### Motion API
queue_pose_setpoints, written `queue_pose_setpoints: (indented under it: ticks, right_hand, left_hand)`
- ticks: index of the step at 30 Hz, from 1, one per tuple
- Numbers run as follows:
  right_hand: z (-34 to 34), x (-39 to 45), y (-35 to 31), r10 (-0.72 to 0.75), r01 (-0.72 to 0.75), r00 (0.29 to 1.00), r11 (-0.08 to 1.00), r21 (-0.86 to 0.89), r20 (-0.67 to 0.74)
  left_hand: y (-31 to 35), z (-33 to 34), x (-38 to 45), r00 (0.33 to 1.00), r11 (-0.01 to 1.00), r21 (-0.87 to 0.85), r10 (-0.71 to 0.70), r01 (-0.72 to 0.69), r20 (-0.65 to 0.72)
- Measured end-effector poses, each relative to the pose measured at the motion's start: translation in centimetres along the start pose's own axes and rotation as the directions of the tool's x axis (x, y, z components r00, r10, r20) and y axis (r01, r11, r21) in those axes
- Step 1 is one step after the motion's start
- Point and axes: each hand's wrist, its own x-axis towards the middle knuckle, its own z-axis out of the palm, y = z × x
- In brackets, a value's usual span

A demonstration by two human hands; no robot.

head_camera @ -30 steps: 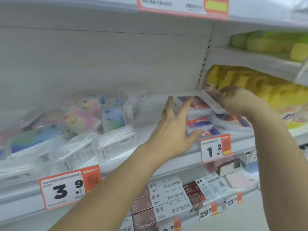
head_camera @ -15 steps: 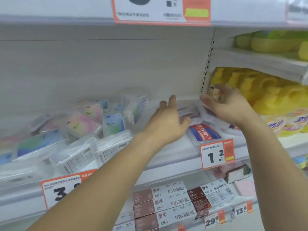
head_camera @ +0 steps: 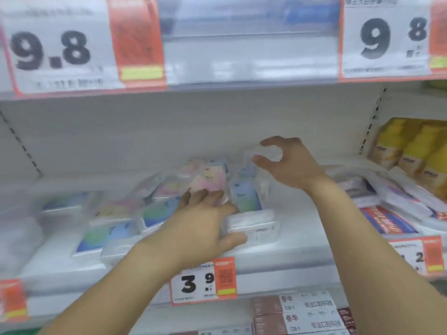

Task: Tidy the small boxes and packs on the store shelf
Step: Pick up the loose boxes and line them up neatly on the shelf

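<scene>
Below the left hand (head_camera: 200, 228) a price tag (head_camera: 203, 281) read 3.9; tags above read 9.8. That hand lay open, palm down, on a clear box (head_camera: 251, 224) among pastel packs (head_camera: 212, 180) on the shelf (head_camera: 278, 259). The right hand (head_camera: 287, 163), half-curled, pinched a clear pack (head_camera: 268, 153) above them.

Clear small boxes (head_camera: 251, 224) and pastel packs (head_camera: 212, 180) lie jumbled mid-shelf (head_camera: 278, 252), some tilted; red-and-blue flat packs (head_camera: 387, 222) overlap toward its right end
</scene>
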Motion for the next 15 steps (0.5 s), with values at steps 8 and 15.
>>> queue_pose_setpoints:
  ticks: [8,15]
  right_hand:
    - [3.0,3.4,3.9,0.279,-0.3,0.945,0.947,0.118,0.17]
    - [3.2,8.1,2.4,0.282,-0.26,0.942,0.956,-0.137,0.182]
  left_hand:
    - [-0.4,1.4,-0.5,0.988,0.998,0.053,0.052,-0.045,-0.148]
    - [-0.7,1.1,-0.5,0.99,0.995,0.053,0.089,-0.084,-0.107]
